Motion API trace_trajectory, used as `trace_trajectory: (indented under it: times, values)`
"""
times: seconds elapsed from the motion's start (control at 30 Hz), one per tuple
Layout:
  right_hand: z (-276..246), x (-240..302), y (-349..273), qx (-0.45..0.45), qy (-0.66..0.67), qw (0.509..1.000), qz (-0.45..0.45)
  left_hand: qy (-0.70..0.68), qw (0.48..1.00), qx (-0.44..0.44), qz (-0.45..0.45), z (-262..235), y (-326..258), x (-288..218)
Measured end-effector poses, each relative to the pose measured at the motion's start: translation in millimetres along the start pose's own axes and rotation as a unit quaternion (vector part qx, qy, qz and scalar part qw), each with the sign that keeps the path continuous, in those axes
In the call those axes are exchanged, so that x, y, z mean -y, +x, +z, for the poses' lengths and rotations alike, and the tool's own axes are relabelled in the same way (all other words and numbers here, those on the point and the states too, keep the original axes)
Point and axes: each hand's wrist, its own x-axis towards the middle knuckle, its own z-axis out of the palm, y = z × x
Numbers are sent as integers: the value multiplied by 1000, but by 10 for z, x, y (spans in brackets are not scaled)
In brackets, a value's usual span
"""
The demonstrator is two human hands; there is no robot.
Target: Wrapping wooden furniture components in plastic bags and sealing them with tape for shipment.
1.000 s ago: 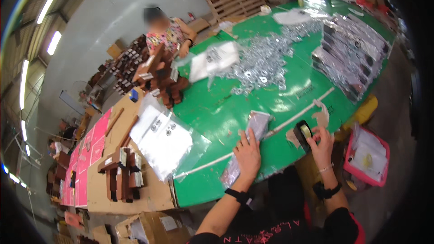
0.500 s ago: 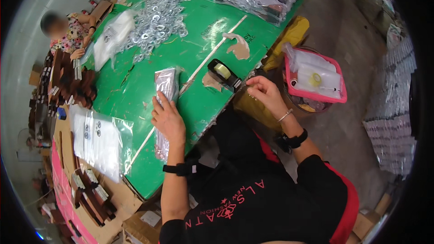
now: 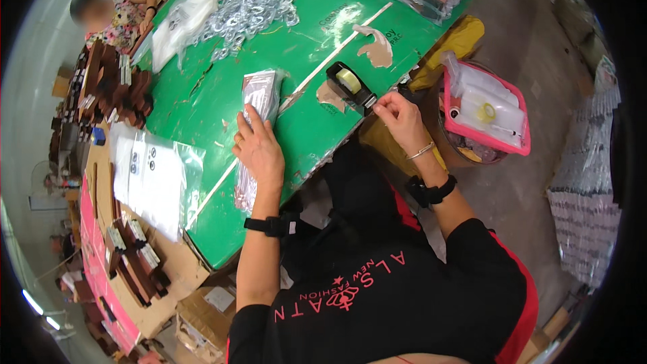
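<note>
My left hand lies flat, fingers spread, on a long clear plastic packet with reddish-brown contents that rests on the green table. My right hand sits at the table's near edge, its fingertips pinched at the front end of a black tape dispenser that carries a roll of clear tape. I cannot make out a tape strip between those fingers. Both wrists wear black bands.
A heap of small silvery packets covers the far table. Clear bags lie at the left on cardboard beside dark brown items. A pink tray with bags stands at right. Another person sits at the far left.
The view has swung down and closer. My left hand stays on the packet. My right hand has shifted to the dispenser's front end.
</note>
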Motion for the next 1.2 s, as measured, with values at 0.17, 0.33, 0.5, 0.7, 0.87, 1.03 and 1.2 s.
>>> trace_trajectory:
  times: [0.17,0.33,0.5,0.7,0.87,1.03,1.2]
  values:
    - [-41,36,73,20,-64,997,-32,24,999,-44,0,37,-38,47]
    - [8,-137,-31,5,-85,994,-66,8,999,-47,-11,148,-74,70]
    - [-18,-60,-48,2,-156,985,-72,-36,998,-43,-14,77,-66,48]
    - [-56,-276,-550,109,-197,974,-13,-43,998,-26,-23,83,-172,46]
    - [629,754,43,236,162,956,-69,-91,995,-46,-21,8,-99,41]
    - [1310,828,417,254,144,954,-74,-149,988,-43,-18,-44,-159,-5]
    - [1526,705,556,240,43,968,-60,-163,985,-52,-11,-92,-189,13]
